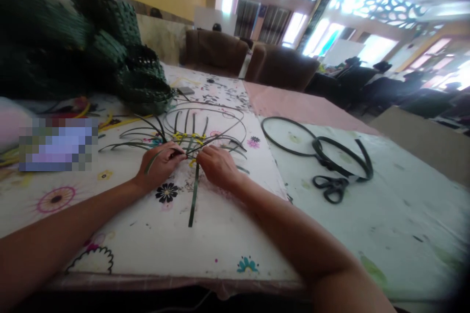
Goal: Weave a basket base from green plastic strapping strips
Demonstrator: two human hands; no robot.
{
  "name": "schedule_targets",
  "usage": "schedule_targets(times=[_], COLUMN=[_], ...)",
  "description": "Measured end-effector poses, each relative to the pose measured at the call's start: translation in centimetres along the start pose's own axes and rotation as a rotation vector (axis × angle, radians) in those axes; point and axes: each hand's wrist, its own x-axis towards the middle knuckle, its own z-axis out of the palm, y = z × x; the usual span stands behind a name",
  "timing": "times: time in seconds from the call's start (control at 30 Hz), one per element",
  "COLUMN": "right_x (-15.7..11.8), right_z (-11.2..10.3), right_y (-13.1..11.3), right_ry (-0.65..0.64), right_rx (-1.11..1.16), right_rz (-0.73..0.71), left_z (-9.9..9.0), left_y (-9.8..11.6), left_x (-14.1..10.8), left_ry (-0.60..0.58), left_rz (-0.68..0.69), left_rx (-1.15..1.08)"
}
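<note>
Bare forearms [293, 232] reach in on the near side of the scissors [341, 184]. Left of the scissors, on flowered cloth [147, 249], lies a weave of dark green and yellow strips [190, 144]. There the left hand [158, 164] pinches a strip; the right hand [219, 164] curls at the weave, its grip impossible to tell. Just beyond the scissors lies a dark coil [364, 157].

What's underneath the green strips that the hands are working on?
A white flowered tablecloth shows between and around the green strips. The left hand and right hand cover part of them, so what lies directly beneath the hands can't be seen.
</note>
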Motion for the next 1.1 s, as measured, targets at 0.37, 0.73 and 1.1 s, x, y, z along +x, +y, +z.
schedule_targets(times=[0.37,0.73,1.1], right_x=[-0.1,0.2,1.4], right_z=[0.0,0.0,-0.6], right_y=[-1.1,-1.8,-1.6], right_ry=[-0.171,-0.257,-0.364], right_rx=[0.004,-0.025,0.025], right_rz=[0.044,0.202,0.286], left_z=[0.6,0.7,1.3], left_y=[-0.3,0.6,-1.1], left_x=[-0.4,-0.9,-0.6], left_ry=[-0.115,-0.137,-0.12], left_rz=[-0.088,0.002,-0.019], left_rx=[0.008,0.062,-0.008])
